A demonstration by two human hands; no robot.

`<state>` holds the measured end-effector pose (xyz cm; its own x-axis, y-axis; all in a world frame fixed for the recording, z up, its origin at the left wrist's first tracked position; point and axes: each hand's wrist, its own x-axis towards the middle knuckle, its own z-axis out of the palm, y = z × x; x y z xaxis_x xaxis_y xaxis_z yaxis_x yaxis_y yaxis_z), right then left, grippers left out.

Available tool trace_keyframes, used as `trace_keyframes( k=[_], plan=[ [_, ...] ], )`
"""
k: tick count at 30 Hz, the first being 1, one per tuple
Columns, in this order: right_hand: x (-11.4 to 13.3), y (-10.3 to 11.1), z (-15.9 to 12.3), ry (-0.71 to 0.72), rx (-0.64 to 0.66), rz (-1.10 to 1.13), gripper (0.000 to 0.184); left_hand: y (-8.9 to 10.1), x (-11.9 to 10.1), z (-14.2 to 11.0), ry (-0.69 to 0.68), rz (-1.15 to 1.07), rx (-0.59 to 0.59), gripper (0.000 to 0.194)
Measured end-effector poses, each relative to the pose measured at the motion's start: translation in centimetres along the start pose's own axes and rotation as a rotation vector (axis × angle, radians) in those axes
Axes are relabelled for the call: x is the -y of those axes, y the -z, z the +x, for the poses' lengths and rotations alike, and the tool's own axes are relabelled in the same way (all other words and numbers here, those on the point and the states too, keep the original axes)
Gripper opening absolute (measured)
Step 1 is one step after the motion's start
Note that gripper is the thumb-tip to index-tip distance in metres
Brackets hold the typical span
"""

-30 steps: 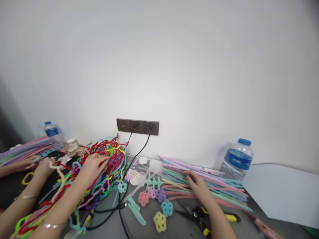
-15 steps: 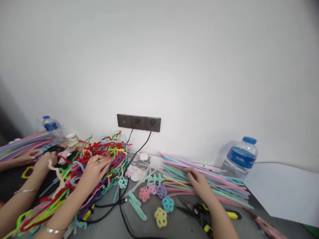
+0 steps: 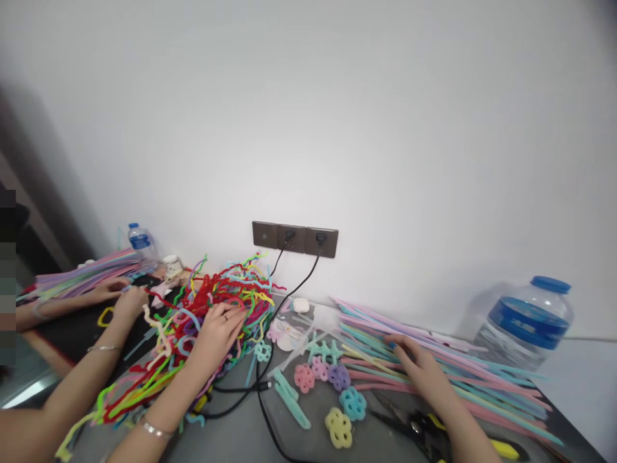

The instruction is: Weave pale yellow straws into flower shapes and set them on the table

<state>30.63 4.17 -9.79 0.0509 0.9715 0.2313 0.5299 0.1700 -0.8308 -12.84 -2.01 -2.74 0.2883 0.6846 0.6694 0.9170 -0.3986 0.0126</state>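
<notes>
My left hand (image 3: 216,331), with a ring and a silver bracelet, is sunk into a tangle of bright, bent pipe cleaners (image 3: 212,292). Its fingers are closed over some of them, the tips partly hidden. My right hand (image 3: 417,363) rests on a bundle of straight pastel pipe cleaners (image 3: 482,386), thumb and forefinger apart. Between my hands lie small pipe-cleaner flowers: yellow (image 3: 339,427), blue (image 3: 353,404), purple (image 3: 339,377) and pink (image 3: 304,377). A folded mint piece (image 3: 292,399) lies nearby. Black pliers (image 3: 419,427) sit partly under my right forearm.
At far left, another person's hands (image 3: 130,305) work beside pastel pipe cleaners (image 3: 96,273). Black cables (image 3: 263,399) run from the wall sockets (image 3: 295,239) across the table. Water bottles stand at right (image 3: 527,321) and left (image 3: 139,241). A white sheet (image 3: 583,379) covers the right side.
The view has turned left, so everything sits further right. My left hand has shifted within the tangle, and red strands now bunch up beside it. My right hand stays on the pastel bundle.
</notes>
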Motion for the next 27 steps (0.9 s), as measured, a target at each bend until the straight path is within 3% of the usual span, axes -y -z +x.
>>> trace_keyframes(
  k=[19,22,24,27],
  plan=[
    [-0.4,0.0,0.1,0.018,0.012,0.0,0.041,0.1,-0.3,-0.1,0.052,-0.077,0.017,0.025],
    [-0.2,0.0,0.1,0.019,0.005,-0.005,0.041,1.0,-0.3,0.5,0.196,-0.28,0.022,0.026],
    [-0.2,0.0,0.1,0.018,0.003,-0.003,0.04,2.2,0.0,1.2,0.353,-0.533,0.015,0.035],
    [-0.4,-0.1,0.1,0.017,-0.01,0.0,0.038,4.3,0.8,2.4,0.532,-0.975,-0.149,0.06]
  ],
)
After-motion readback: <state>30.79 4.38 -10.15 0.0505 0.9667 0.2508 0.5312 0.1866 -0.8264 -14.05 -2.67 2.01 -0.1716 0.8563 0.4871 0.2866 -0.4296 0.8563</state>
